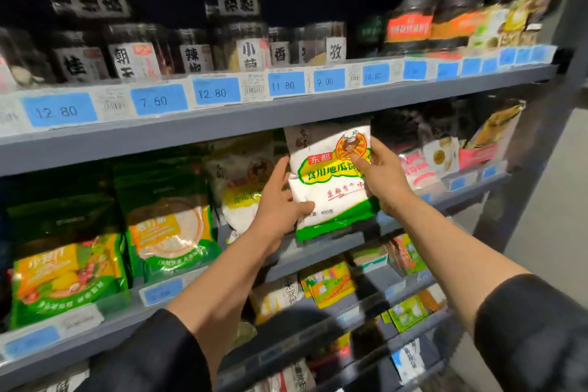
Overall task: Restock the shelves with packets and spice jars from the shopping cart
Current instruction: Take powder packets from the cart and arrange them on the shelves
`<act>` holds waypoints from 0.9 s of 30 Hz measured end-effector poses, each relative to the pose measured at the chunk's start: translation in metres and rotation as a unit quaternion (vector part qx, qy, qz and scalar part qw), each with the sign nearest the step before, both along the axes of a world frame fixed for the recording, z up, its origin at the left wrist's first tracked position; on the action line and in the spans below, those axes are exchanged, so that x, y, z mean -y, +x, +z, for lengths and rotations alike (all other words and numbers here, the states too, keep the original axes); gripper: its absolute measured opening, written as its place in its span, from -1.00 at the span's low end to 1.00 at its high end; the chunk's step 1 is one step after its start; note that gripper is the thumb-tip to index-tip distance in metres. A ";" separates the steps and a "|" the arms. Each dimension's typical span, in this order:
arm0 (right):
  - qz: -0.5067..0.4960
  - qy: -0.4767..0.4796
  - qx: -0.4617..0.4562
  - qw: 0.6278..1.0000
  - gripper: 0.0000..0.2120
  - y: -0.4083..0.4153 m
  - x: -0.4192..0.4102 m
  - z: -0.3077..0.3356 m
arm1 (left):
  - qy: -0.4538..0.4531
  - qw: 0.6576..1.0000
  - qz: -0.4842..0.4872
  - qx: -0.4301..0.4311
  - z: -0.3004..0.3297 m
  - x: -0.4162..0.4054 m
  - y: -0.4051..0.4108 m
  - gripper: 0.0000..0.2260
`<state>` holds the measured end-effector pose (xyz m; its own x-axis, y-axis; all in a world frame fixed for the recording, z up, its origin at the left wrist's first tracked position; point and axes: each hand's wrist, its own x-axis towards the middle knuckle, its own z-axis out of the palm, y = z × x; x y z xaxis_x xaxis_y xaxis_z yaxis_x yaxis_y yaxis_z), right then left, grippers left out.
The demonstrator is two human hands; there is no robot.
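Your left hand [280,200] and right hand [381,175] both grip the white-and-green starch packet [331,178] upright at the second shelf [331,245].

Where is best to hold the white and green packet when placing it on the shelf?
Grip the white and green packet by its two side edges, coming from the front, as the left hand and right hand do. It stands upright, flat and soft, so side grips keep it straight.

Both forearms are extended forward and upward, dark sleeves pushed back. The left hand [280,200] and right hand [385,177] are curled in a grip, thumbs in front.
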<state>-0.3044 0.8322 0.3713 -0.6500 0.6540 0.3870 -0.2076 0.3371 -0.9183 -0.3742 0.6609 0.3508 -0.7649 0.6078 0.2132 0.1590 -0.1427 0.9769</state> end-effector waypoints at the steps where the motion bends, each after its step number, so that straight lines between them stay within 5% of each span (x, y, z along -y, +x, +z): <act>1: -0.003 0.012 0.007 1.000 -0.74 -0.005 -0.006 0.000 | -0.014 1.000 0.005 -0.008 0.000 -0.006 -0.006 -0.19; 5: -0.032 0.086 0.052 0.994 -0.88 -0.025 -0.029 -0.003 | -0.062 0.997 0.029 -0.026 -0.004 -0.028 -0.025 -0.12; 8: -0.055 0.102 0.102 0.988 -0.74 -0.045 -0.043 -0.010 | -0.102 0.992 0.068 -0.035 -0.017 -0.039 -0.041 -0.21; 11: -0.037 0.148 0.184 0.971 -0.78 -0.059 -0.048 -0.037 | -0.196 0.967 0.098 -0.127 -0.038 -0.042 -0.049 -0.31; 14: -0.085 0.217 0.207 0.950 -0.69 -0.056 -0.053 -0.056 | -0.310 0.911 0.133 -0.236 -0.041 -0.039 -0.047 -0.22; 16: -0.114 0.261 0.158 0.945 -0.45 -0.045 -0.054 -0.056 | -0.397 0.834 0.166 -0.345 -0.033 -0.036 -0.047 -0.13; 19: -0.004 0.361 0.138 0.922 -0.33 -0.029 -0.057 -0.050 | -0.436 0.774 0.139 -0.438 -0.028 -0.031 -0.056 -0.14; 22: 0.108 0.370 0.214 0.898 -0.34 -0.022 -0.065 -0.053 | -0.457 0.754 0.100 -0.461 -0.030 -0.031 -0.064 -0.12; 27: 0.169 0.426 0.315 0.831 -0.02 -0.037 -0.092 -0.055 | -0.473 0.751 0.075 -0.455 -0.031 -0.044 -0.075 -0.25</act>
